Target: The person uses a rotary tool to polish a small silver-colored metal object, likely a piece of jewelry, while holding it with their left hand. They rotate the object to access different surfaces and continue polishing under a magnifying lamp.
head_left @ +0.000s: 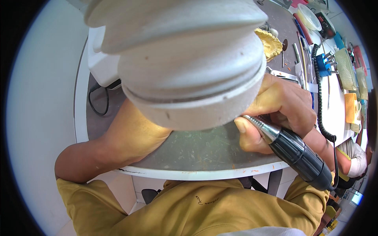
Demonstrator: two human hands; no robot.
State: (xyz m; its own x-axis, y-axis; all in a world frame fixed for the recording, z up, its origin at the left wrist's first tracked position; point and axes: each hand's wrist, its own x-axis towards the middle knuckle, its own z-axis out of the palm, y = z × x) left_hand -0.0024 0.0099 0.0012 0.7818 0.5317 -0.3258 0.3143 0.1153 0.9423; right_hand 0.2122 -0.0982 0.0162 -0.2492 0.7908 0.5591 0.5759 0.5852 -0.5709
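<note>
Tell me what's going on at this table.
A person in a mustard top works at a grey table. Their right hand grips a black and silver handheld tool. A wide white ribbed hose blocks the view of the tool's tip and most of the left hand, so I can't tell what that hand holds. Beyond the right hand lies a yellow tooth model, and a black coiled cord runs along the right side.

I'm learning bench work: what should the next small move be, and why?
Perhaps lean slightly to look past the white ribbed piece: in this view it hides the fingers of the left hand, and no working tip shows on the black handpiece gripped in the right hand.
</note>
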